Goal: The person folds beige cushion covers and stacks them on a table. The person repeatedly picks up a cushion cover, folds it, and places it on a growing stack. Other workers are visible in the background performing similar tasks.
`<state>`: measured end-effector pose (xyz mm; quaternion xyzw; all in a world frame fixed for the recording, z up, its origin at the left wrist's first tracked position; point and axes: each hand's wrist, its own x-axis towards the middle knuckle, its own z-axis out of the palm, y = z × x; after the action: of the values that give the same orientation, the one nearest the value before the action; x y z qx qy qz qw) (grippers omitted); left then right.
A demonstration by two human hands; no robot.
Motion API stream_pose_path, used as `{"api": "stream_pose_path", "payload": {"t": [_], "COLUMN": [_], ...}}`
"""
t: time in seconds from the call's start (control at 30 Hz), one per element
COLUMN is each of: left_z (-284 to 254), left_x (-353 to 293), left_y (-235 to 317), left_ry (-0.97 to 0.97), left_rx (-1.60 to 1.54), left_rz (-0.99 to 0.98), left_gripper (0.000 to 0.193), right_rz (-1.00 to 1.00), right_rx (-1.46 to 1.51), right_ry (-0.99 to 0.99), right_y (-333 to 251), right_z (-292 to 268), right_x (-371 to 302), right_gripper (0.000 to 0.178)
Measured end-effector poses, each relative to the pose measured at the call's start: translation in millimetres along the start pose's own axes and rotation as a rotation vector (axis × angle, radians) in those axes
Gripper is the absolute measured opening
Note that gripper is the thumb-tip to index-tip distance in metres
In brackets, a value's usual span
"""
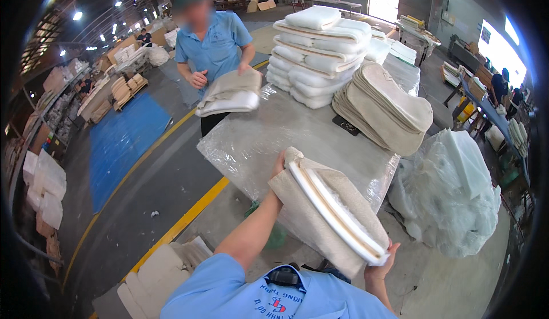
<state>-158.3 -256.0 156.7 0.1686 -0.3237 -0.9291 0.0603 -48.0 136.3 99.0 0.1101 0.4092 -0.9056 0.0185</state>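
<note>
Between my two hands is a long seat cushion (355,234) with a beige fabric cover. Along its open side show white padding and a tan inner layer. My left hand (278,169) grips the far end, its fingers partly hidden by the fabric. My right hand (382,266) is closed around the near right corner. The cushion is tilted over the near edge of a table (286,127) wrapped in clear plastic. Beyond my right hand lies a stack of beige cushion covers (394,99), with a tall pile of white padding pieces (320,50) behind it.
Across the table a co-worker (214,39) in a blue shirt holds a beige and white cushion piece (231,93). A large clear plastic bag (449,190) stands right of the table. Pale pieces (157,270) lie low on the left, near a yellow floor line (200,206).
</note>
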Motion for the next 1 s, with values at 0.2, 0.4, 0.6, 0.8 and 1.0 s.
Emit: {"api": "stream_pose_path", "payload": {"t": [0.2,0.4,0.6,0.8,1.0], "left_z": [6.9,14.5,30.7,38.5,38.4], "left_x": [-13.4,-22.5,-64.5,-112.3,-131.4], "left_y": [-35.0,-111.0,-141.4,-158.5,-182.7], "left_ry": [0.065,-0.024,-0.025,0.057,0.149], "left_rx": [-0.011,0.34,1.234,1.573,1.484], "left_rz": [-0.018,0.106,0.279,0.178,0.145], "left_gripper": [0.065,0.085,0.109,0.118,0.124], "right_rz": [0.026,0.181,0.249,0.614,0.811], "right_rx": [-0.116,-0.325,-0.671,-0.259,-0.295], "right_ry": [0.043,-0.116,-0.547,-0.234,-0.537], "right_y": [35.9,55.2,59.4,59.9,71.6], "right_z": [-10.0,2.3,30.7,44.6,53.0], "right_x": [-26.0,-14.7,-3.1,76.2,143.0], "right_gripper": [0.06,0.056,0.047,0.049,0.063]}}
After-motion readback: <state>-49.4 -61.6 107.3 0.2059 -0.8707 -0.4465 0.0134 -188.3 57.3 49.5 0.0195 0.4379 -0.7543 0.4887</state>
